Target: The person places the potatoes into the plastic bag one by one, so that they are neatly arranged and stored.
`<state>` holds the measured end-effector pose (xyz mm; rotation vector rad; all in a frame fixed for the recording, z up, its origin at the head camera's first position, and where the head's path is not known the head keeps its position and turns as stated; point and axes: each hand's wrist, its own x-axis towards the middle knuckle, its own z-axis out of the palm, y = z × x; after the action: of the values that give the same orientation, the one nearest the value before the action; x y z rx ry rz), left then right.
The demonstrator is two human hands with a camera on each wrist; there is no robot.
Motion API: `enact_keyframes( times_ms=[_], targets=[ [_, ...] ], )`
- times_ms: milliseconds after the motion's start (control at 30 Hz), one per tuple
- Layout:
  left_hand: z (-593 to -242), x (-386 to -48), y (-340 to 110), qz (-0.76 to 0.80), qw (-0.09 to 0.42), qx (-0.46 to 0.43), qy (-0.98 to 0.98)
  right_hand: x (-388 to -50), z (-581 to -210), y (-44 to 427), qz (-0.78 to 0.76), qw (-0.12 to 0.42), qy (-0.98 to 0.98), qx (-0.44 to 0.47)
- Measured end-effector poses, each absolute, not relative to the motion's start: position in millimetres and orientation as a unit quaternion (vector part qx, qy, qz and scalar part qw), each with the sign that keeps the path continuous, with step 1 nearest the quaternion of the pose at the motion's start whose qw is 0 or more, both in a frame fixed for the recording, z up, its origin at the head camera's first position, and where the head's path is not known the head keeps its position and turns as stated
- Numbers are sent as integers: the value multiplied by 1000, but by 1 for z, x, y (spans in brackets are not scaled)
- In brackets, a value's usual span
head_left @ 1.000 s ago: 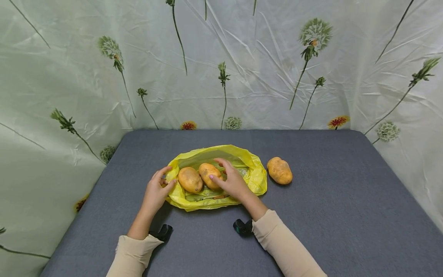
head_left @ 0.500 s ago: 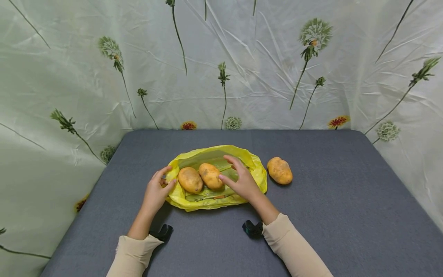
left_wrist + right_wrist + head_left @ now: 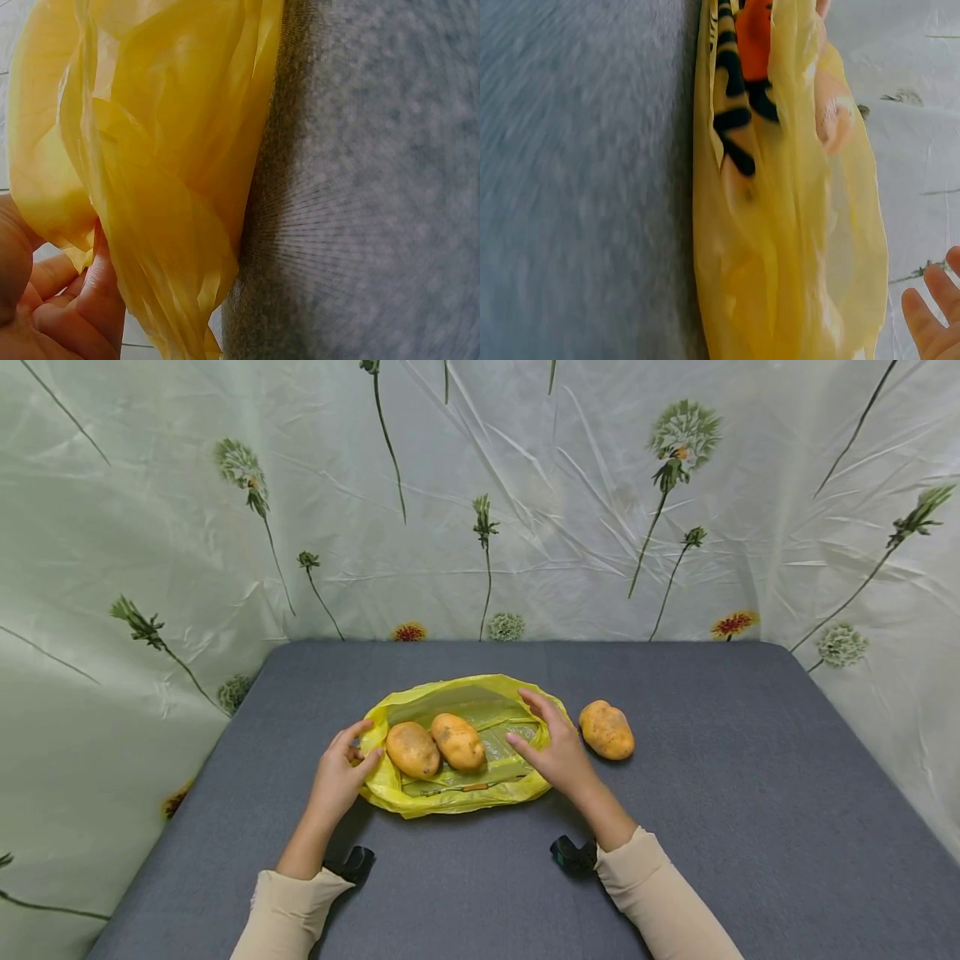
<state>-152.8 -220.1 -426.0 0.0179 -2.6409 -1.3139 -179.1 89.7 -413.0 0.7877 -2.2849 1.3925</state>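
Plainly, the biggest thing in the room is the pale flowered sheet (image 3: 570,435) hanging behind the work, and in front of it spreads the bench (image 3: 757,827), surfaced in dark grey-blue. Near the bench's middle sits the yellow bag (image 3: 431,804), thin and creased, its wide mouth gaping upward; from the right wrist I can make out an orange-and-black print (image 3: 754,49) on its side.

Two bare hands work there. The left grip (image 3: 341,772) pinches the bag's edge at its left end, a bit of plastic caught between thumb and finger, which seems to keep the mouth spread. The right grip (image 3: 558,756) is released, fingers parted and holding nothing, over the bag's right end.

Then come the potatoes. The first bagged potato (image 3: 412,750) and the second bagged potato (image 3: 459,743) lie side by side in the left and middle of the bag, touching or nearly so. The loose potato (image 3: 607,730) rests on the bench, just beyond the bag's right end.

By my count, then, two are in and one is out; the bag's right part has room to spare, I'd judge, and its mouth is neither gathered nor tied.
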Motion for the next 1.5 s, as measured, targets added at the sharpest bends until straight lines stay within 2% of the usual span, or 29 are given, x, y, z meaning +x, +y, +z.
enact_keyframes(
  times_ms=[500,833,1167,1500],
  targets=[
    [-425,-152,-219,-448,100,5,-888,-181,-419,124,480,207,-807,273],
    [-424,-151,-219,-444,92,13,-891,-179,-425,143,471,206,-823,242],
    [-423,-152,-218,-440,90,12,-893,-185,-430,160,457,262,-818,230],
    [-423,-152,-219,-444,94,9,-891,-187,-434,173,468,258,-826,179]
  ],
)
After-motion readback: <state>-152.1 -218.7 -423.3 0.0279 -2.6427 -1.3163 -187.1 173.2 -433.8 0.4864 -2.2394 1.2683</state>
